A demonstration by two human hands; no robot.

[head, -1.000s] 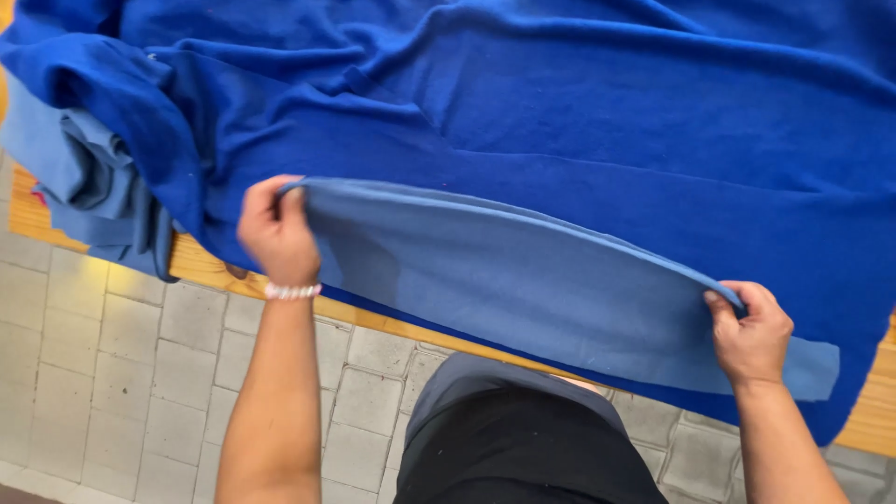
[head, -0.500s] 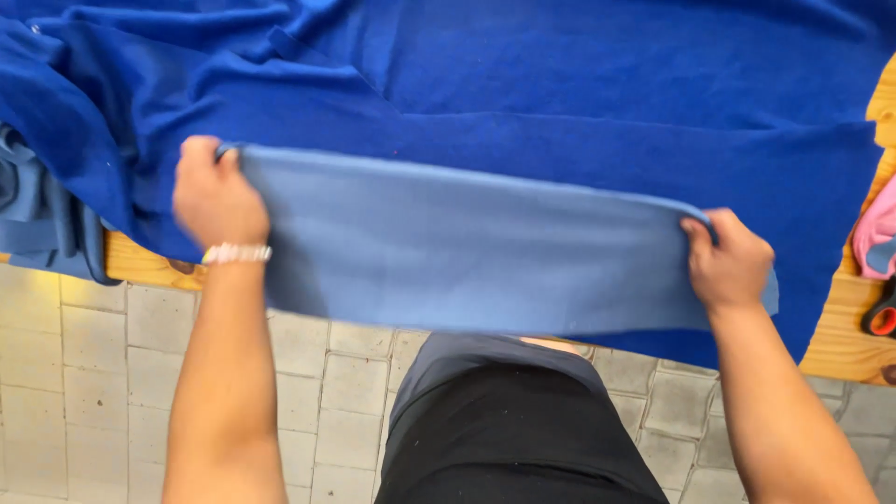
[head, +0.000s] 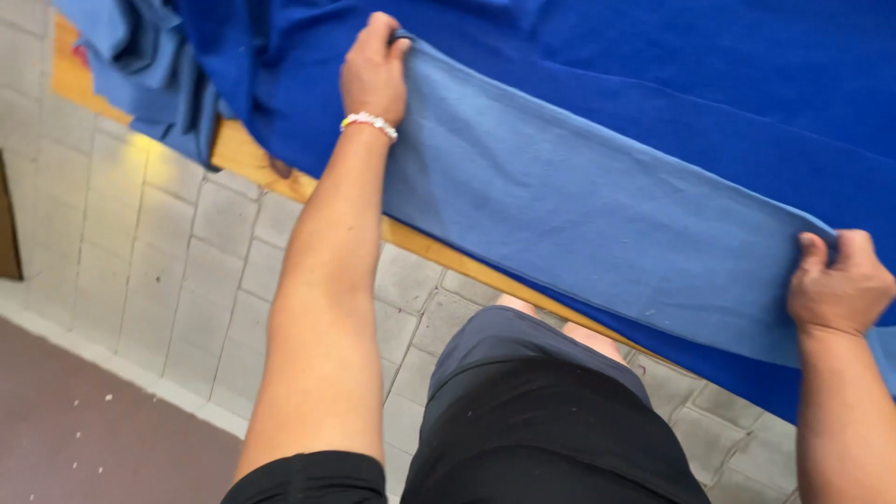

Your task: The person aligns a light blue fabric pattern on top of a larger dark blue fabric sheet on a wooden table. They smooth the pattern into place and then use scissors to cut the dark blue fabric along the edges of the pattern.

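A light blue strip of cloth (head: pixel 597 205) is stretched taut between my two hands. My left hand (head: pixel 371 75), with a bead bracelet at the wrist, grips its upper left end. My right hand (head: pixel 840 285) grips its lower right end. The strip hangs over a big dark blue cloth (head: pixel 709 84) that covers the table and drapes past its near edge.
A wooden table edge (head: pixel 280 177) shows under the dark blue cloth. More light blue cloth pieces (head: pixel 140 56) lie bunched at the upper left. Grey paving tiles (head: pixel 187 243) and a dark floor strip (head: pixel 84 439) are below. My legs stand close to the table.
Both hands have kept hold of the strip and carried it further over the dark blue cloth. The view has tilted, so the left hand is now high and the right hand low.
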